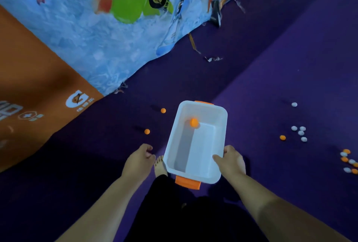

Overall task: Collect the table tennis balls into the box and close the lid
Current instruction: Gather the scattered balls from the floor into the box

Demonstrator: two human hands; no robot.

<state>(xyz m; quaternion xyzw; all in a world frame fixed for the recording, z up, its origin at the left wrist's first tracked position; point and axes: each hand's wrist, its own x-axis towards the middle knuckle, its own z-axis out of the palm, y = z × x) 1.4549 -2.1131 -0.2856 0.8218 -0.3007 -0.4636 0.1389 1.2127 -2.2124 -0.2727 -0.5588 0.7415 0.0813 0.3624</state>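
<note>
Plainly, collection is judged barely begun: over the purple floor (271,67), beside a printed banner (77,38), the white box (205,110) is gripped at its right rim by the right hand (231,161), while the left hand (138,159) hangs loosely curled, nothing seen in it. One orange ball (194,122) lies inside (no lid is in view). Next, the loose floor ball (147,131) just left of the box would be reached for; the mixed cluster (300,132) lies well apart at right.

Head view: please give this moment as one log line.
right hand grips white plastic box rim | left hand loosely curled, nothing seen | one orange ball in box | loose balls on purple floor
</note>
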